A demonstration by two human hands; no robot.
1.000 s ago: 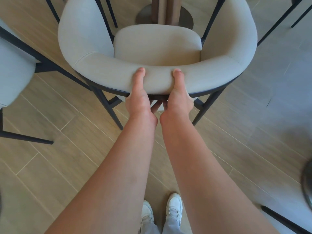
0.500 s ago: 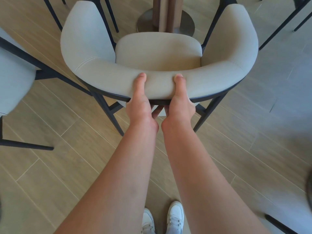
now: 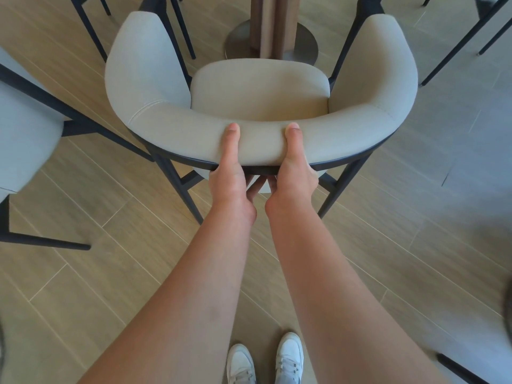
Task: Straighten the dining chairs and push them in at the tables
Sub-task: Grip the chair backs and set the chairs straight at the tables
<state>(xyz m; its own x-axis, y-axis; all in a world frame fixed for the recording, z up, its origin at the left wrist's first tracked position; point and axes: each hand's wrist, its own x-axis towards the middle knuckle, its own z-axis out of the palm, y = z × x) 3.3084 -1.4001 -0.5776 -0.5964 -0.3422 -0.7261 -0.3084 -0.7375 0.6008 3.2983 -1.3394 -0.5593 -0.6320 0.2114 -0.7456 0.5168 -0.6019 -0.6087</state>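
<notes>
Behind the chair (image 3: 257, 92), on the wood-look floor (image 3: 83, 273), a person is gripping the middle of its curved backrest with the left hand (image 3: 230, 176) and the right hand (image 3: 291, 173) side by side. Both thumbs are lying over the padded top while the fingers are curling under the dark rim. Straight ahead of the hands, the seat is facing the table pedestal (image 3: 273, 26), so a forward push looks due, both hands equally near.
</notes>
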